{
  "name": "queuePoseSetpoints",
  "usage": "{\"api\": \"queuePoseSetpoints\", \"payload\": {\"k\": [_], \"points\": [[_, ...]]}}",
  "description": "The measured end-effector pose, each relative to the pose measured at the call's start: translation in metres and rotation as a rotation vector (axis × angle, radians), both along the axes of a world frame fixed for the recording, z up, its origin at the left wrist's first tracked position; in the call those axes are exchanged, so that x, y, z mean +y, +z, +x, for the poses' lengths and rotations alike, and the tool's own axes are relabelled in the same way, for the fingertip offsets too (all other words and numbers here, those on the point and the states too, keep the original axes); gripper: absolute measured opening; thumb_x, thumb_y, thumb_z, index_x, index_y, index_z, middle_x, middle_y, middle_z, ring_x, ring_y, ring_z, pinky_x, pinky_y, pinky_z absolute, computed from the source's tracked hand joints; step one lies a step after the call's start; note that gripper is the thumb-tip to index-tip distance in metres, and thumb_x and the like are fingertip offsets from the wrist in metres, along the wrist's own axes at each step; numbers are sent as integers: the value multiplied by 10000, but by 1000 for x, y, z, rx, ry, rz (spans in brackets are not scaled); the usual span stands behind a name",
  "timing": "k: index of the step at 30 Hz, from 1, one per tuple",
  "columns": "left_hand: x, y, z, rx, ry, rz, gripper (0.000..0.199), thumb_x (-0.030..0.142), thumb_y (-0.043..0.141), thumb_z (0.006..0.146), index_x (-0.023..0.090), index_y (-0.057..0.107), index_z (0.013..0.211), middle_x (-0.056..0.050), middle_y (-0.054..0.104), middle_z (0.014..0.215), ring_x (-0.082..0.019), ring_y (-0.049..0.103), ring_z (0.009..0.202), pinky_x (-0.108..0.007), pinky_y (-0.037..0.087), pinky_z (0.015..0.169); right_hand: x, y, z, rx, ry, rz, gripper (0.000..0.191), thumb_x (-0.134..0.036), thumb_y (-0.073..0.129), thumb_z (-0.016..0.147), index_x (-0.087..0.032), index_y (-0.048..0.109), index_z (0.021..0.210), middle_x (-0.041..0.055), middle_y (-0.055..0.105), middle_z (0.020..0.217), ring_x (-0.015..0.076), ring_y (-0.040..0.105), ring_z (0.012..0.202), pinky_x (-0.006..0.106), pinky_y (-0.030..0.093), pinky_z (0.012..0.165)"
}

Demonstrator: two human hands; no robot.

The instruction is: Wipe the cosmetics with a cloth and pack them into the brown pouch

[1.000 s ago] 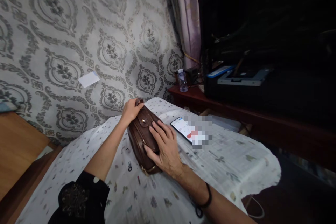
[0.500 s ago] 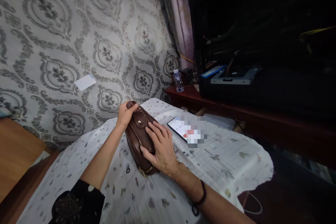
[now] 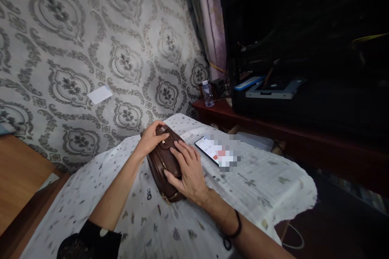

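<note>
A dark brown leather bag (image 3: pixel 159 162) with gold zips and a small flap clasp lies on a white patterned cloth (image 3: pixel 249 182). At the bag's far end, my left hand (image 3: pixel 152 139) grips the top, its thumb beside the clasp. My right hand (image 3: pixel 188 170) rests on the bag's right side, fingers spread across the leather. Right of the bag lies a phone (image 3: pixel 209 149) with a lit screen, partly blurred out.
A clear bottle (image 3: pixel 208 94) stands on a red-brown shelf (image 3: pixel 220 107) beyond the cloth. A large black cabinet or screen (image 3: pixel 304 16) fills the right. Patterned wallpaper (image 3: pixel 121 28) rises behind, and a wooden panel (image 3: pixel 22 178) is at the left.
My left hand has moved slightly right and nearer along the bag's top, its thumb now by the clasp. My right hand has hardly moved.
</note>
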State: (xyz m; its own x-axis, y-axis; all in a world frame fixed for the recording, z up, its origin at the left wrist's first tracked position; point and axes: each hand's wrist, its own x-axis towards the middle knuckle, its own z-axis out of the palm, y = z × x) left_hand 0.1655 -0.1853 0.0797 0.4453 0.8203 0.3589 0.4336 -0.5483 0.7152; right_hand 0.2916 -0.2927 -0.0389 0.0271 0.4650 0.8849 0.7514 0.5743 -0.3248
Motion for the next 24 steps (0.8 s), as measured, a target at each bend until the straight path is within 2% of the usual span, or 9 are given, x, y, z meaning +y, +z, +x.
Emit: {"api": "queuePoseSetpoints", "payload": {"k": [5, 9, 12, 18, 24], "points": [[-1, 1, 1, -21, 23, -20, 302, 359, 712, 670, 195, 629, 910, 1, 665, 828, -187, 615, 792, -281, 481, 746, -1, 2, 0, -12, -7, 0, 496, -427, 577, 898, -155, 535, 1310, 177, 575, 1413, 326, 478, 1339, 552, 343, 1105], [-4, 3, -4, -58, 79, 51, 268, 424, 652, 767, 184, 661, 888, -12, 683, 842, -183, 610, 802, -279, 466, 777, 1, 1, 0, -11, -16, 19, 487, -421, 583, 895, -145, 541, 1295, 179, 588, 1398, 323, 484, 1330, 544, 342, 1100], [-3, 5, -6, -77, 121, 104, 259, 434, 591, 818, 180, 645, 816, -5, 660, 780, -170, 584, 752, -267, 447, 732, 2, 0, 0, -12, -17, 26, 494, -420, 586, 892, -151, 539, 1303, 179, 587, 1399, 323, 481, 1332, 541, 346, 1095], [1, 7, -2, -40, 169, 182, 256, 408, 617, 808, 186, 610, 682, 31, 568, 617, -147, 503, 630, -256, 389, 638, 2, 0, -1, -15, -25, 30, 496, -414, 582, 891, -144, 545, 1305, 184, 586, 1392, 327, 475, 1329, 539, 355, 1086], [9, 1, 3, -82, 193, 174, 262, 380, 582, 823, 172, 651, 680, -21, 680, 674, -175, 601, 663, -282, 466, 706, 3, 0, -1, -18, -24, 22, 499, -402, 576, 890, -159, 541, 1324, 180, 576, 1400, 329, 467, 1336, 552, 355, 1091]]}}
